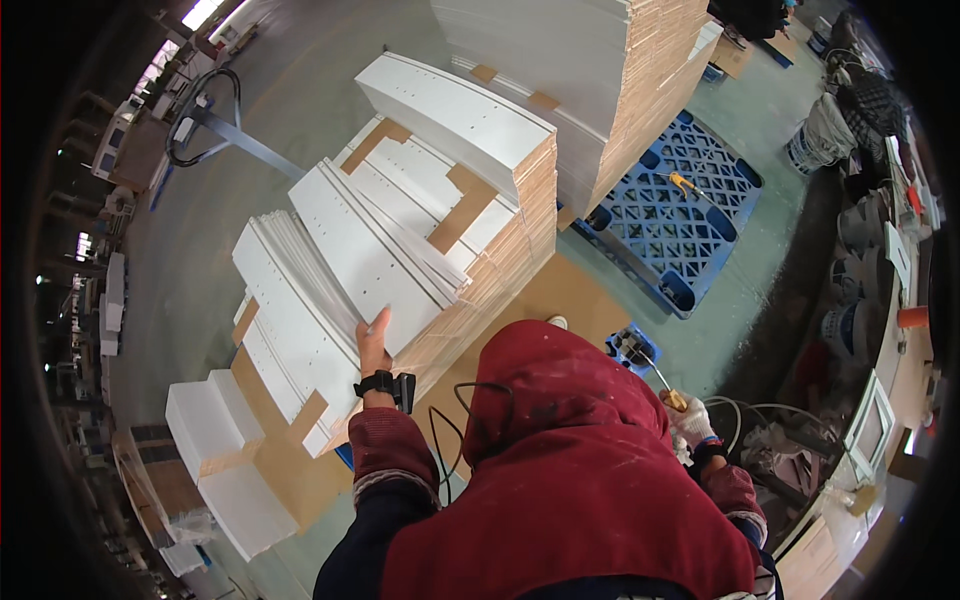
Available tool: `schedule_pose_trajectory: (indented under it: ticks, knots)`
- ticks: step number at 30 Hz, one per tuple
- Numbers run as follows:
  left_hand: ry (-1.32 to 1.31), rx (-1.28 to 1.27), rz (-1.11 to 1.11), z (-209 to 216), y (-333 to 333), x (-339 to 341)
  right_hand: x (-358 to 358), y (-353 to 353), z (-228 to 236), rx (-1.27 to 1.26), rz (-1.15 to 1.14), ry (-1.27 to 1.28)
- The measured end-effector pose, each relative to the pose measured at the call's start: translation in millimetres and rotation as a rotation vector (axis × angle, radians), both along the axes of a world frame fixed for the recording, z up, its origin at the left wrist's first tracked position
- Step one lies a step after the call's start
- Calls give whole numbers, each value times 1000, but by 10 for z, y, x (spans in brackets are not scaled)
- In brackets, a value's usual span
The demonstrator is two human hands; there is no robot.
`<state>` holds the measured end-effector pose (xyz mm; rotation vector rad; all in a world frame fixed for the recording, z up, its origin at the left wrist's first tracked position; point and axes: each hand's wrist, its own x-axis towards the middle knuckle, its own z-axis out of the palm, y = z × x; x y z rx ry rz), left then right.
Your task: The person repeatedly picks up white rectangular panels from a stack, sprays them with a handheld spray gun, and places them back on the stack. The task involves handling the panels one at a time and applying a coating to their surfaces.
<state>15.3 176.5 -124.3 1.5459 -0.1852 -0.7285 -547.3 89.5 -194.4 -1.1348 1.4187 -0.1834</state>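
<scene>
My left hand [373,347], bare with a black band at the wrist, is at the near end of a tilted white panel [373,262]. Its thumb lies along the panel's corner and the other fingers are partly hidden at the edge. More white panels [290,300] lie fanned out just to the left, on the same stack. My right hand [690,418], in a white glove, is closed around the yellow handle of a thin-shafted tool [660,378]. The tool's far end reaches into a small blue container [632,345] with dark contents.
A tall stack of white boards [545,70] stands behind. Right of it, a blue plastic pallet [690,215] bears another yellow-handled tool [682,183]. White channel-shaped pieces [215,440] lie at left, by a wheeled handle frame [235,135]. Buckets [815,140] line the right side.
</scene>
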Motion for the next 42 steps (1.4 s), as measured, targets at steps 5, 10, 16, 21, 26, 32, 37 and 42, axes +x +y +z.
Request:
schedule_pose_trajectory:
  ticks: [5,10,16,21,26,32,37,42]
  knots:
    - [32,-29,39,-217,-157,24,39,1,-80,-20,9,-9]
    - [55,-98,-6,-357,-317,27,130,-130,-115,53,17,-55]
    - [83,172,-49,-451,-251,151,257,-221,29,-42,114,36]
    - [-1146,1045,-99,-388,-243,239,172,-112,-157,-19,56,-17]
    - [-53,146,-367,488,-1210,-182,47,79,-489,62,-26,-86]
    - [150,160,-529,435,-2701,-636,151,103,-51,-17,64,83]
    - [182,383,-418,-294,-3296,-400,239,100,350,-35,9,131]
    - [4,189,-457,-201,-3189,-498,313,338,175,-1,-140,21]
